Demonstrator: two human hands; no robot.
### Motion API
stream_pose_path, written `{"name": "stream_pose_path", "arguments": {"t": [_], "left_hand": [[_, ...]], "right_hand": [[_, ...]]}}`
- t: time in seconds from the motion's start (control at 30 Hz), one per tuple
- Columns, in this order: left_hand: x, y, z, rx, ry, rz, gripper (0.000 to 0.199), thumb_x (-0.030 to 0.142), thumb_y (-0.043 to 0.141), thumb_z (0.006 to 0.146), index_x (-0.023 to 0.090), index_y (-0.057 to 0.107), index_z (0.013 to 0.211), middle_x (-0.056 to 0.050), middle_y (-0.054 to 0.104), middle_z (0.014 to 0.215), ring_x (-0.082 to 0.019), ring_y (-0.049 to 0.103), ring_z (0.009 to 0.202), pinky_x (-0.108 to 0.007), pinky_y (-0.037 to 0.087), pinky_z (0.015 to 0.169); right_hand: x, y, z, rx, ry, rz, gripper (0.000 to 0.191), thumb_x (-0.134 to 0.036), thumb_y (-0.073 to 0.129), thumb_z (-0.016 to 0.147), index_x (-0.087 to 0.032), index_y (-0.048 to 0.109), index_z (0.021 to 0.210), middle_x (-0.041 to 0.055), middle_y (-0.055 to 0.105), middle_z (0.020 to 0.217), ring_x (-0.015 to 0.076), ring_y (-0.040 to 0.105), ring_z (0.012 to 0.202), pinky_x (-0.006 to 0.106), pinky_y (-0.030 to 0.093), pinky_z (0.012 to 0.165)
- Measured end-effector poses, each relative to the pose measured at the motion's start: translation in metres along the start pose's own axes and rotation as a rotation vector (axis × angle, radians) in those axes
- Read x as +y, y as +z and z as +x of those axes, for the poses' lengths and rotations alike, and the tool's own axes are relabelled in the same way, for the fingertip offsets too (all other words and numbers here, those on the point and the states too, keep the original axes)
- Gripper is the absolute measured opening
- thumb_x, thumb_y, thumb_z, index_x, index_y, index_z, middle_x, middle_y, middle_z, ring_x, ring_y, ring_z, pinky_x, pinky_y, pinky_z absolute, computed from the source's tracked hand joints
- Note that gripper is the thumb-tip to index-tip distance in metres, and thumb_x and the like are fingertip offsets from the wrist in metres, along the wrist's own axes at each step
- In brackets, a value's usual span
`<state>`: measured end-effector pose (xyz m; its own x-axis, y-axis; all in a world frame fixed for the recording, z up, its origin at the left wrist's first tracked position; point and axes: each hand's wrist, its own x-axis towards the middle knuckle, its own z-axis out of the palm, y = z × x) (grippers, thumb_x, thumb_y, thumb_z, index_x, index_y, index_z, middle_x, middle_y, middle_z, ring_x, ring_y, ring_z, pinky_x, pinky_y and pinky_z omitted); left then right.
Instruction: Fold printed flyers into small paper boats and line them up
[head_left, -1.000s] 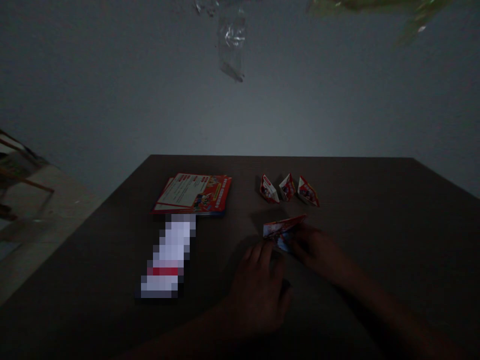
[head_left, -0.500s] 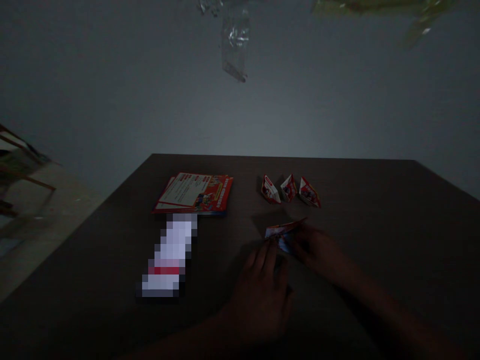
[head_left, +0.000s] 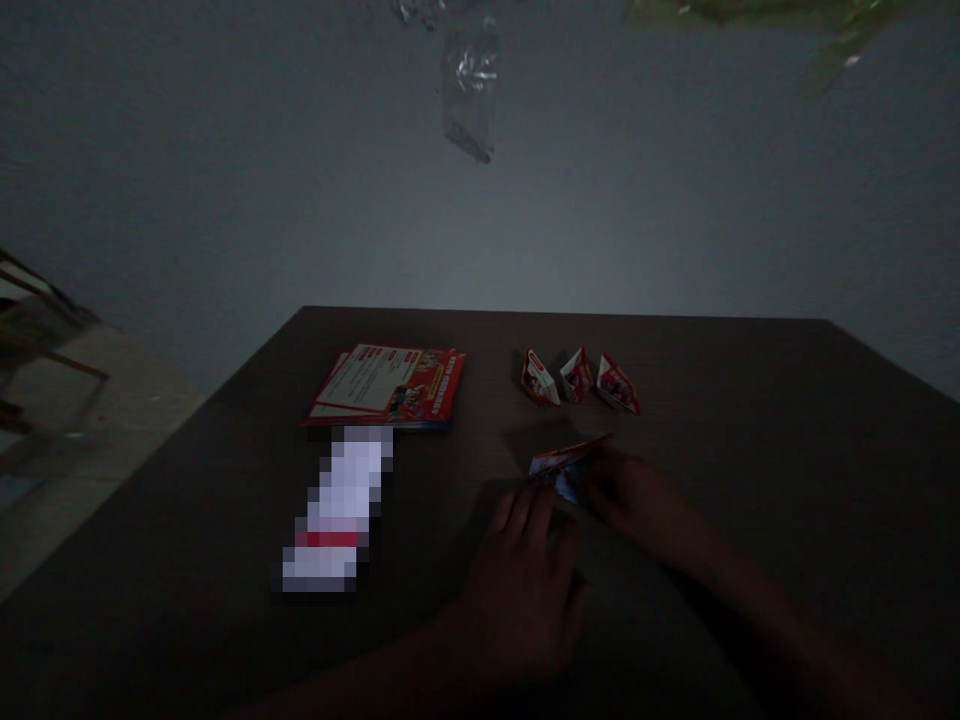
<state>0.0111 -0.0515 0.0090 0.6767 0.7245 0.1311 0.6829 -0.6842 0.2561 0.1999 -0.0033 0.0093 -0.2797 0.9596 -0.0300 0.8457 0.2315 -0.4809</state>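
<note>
A partly folded sheet of printed paper (head_left: 559, 462) lies on the table between my hands, one flap standing up from it. My right hand (head_left: 637, 500) pinches its right end, the fingers curled and partly in shadow. My left hand (head_left: 521, 590) rests palm down on the tabletop, fingers stretched forward with their tips at the paper's near left edge. Beyond the hands, three small folded paper boats stand in a row: a left one (head_left: 540, 380), a middle one (head_left: 576, 376) and a right one (head_left: 616, 384), red and white.
On the left of the dark table (head_left: 225, 480) lies a stack of red and white printed leaflets (head_left: 367, 385). A pixelated bright phone-like shape (head_left: 334, 510) is in front of it. A pale wall (head_left: 637, 200) rises behind the table, with clear tape (head_left: 471, 90) on it.
Almost nothing differs. Both hands and the folded paper keep their places, and the whole view has shifted very slightly.
</note>
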Motion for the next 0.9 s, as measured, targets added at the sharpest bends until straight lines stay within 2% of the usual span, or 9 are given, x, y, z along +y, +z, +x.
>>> {"name": "stream_pose_path", "arguments": {"t": [0.17, 0.3, 0.67, 0.9], "left_hand": [[-0.001, -0.001, 0.002, -0.009, 0.002, -0.004, 0.05, 0.041, 0.04, 0.09, 0.012, 0.043, 0.13, -0.019, 0.039, 0.138, -0.034, 0.035, 0.127, -0.05, 0.031, 0.103], [-0.003, -0.001, 0.002, -0.019, -0.006, 0.011, 0.052, 0.042, 0.038, 0.09, 0.012, 0.041, 0.133, -0.019, 0.037, 0.14, -0.034, 0.035, 0.127, -0.049, 0.032, 0.102], [-0.005, 0.009, -0.002, -0.025, -0.041, 0.005, 0.063, 0.049, 0.032, 0.091, 0.007, 0.033, 0.138, -0.019, 0.034, 0.145, -0.032, 0.03, 0.133, -0.048, 0.023, 0.109], [-0.01, 0.009, 0.001, -0.027, -0.049, -0.032, 0.064, 0.052, 0.036, 0.089, 0.009, 0.036, 0.137, -0.016, 0.036, 0.145, -0.03, 0.032, 0.132, -0.043, 0.024, 0.11]], "right_hand": [[-0.002, -0.001, 0.0, -0.002, 0.01, 0.011, 0.025, -0.022, 0.045, 0.086, -0.016, 0.063, 0.071, 0.0069, 0.067, 0.077, 0.0155, 0.062, 0.061, 0.023, 0.039, 0.054], [-0.001, 0.0, 0.0, -0.011, 0.017, 0.005, 0.026, -0.022, 0.044, 0.086, -0.016, 0.062, 0.068, 0.0064, 0.065, 0.073, 0.0146, 0.06, 0.058, 0.023, 0.038, 0.053], [-0.003, -0.001, 0.001, -0.01, 0.031, 0.006, 0.027, -0.023, 0.044, 0.085, -0.015, 0.06, 0.065, 0.0069, 0.064, 0.073, 0.0145, 0.058, 0.056, 0.024, 0.037, 0.052], [-0.003, 0.0, 0.0, 0.013, 0.027, 0.013, 0.028, -0.026, 0.044, 0.086, -0.016, 0.061, 0.065, 0.0066, 0.064, 0.073, 0.0144, 0.058, 0.057, 0.023, 0.037, 0.052]]}}
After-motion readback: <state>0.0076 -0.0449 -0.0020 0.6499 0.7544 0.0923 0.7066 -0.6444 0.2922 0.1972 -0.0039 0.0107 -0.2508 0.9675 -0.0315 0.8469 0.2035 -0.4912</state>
